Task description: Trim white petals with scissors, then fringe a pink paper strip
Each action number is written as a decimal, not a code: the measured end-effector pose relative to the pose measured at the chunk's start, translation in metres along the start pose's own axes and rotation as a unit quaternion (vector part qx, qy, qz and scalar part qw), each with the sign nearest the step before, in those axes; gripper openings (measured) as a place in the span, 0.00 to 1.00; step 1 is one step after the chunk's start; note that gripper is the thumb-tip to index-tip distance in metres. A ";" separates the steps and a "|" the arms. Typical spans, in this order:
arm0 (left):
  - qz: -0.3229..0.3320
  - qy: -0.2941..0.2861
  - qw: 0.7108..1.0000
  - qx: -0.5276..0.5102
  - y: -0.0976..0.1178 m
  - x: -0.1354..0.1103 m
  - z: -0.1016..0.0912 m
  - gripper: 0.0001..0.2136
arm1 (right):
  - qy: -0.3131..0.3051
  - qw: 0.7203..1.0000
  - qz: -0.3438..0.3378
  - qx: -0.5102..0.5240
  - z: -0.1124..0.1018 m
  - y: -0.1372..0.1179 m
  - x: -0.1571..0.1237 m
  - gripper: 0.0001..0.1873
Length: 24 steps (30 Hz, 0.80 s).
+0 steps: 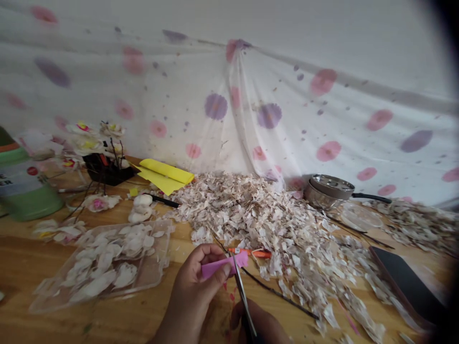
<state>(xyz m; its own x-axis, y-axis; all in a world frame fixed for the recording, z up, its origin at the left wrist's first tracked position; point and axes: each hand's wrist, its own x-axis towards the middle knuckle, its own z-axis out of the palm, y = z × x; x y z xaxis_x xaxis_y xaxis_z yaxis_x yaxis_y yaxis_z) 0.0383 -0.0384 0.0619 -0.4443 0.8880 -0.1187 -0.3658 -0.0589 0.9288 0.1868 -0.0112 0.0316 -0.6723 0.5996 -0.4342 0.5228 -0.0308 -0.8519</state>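
Note:
My left hand (pixel 190 291) pinches a strip of pink foam paper (pixel 223 266) between thumb and fingers. My right hand (pixel 261 325), low at the bottom edge, holds a pair of scissors (pixel 243 298) whose long blades reach up to the strip. The blades meet the strip near its right end, and the handles are mostly hidden by my hand. Small pink scraps lie on the wooden table (pixel 32 260) below my hands. An orange strip (pixel 251 252) lies just beyond them at the edge of a heap of pale shell-like flakes (pixel 258 224).
A clear plastic tray (pixel 161 248) of white petal shapes sits to the left. Beyond it are shell flowers (pixel 88 145), yellow paper (pixel 165 177) and a green bottle (pixel 25 191). A steel pan (pixel 328 190) stands far right, a dark tablet (pixel 405 286) lies near right, and spotted cloth (pixel 215 105) hangs behind.

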 end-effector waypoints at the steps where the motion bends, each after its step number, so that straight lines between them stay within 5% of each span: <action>1: -0.001 0.001 1.000 0.001 0.000 0.000 0.000 0.12 | 0.001 1.000 0.000 0.004 0.000 0.001 0.000 0.13; 8: -0.001 0.007 1.000 -0.013 0.002 -0.002 0.001 0.12 | 0.012 0.999 0.039 0.005 0.001 -0.003 0.004 0.14; 17: -0.001 0.007 1.000 -0.020 -0.003 0.002 0.000 0.11 | 0.012 0.999 0.009 -0.029 -0.004 -0.012 -0.003 0.39; 24: -0.022 0.010 0.997 -0.073 0.001 0.000 0.000 0.12 | 0.023 0.999 -0.028 -0.009 -0.003 -0.006 -0.006 0.32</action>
<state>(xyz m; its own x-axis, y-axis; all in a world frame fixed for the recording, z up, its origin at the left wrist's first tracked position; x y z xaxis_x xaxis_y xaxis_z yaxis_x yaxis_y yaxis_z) 0.0383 -0.0384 0.0633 -0.4400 0.8824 -0.1667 -0.4999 -0.0864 0.8617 0.1891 -0.0122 0.0403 -0.6762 0.6357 -0.3725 0.4950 0.0176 -0.8687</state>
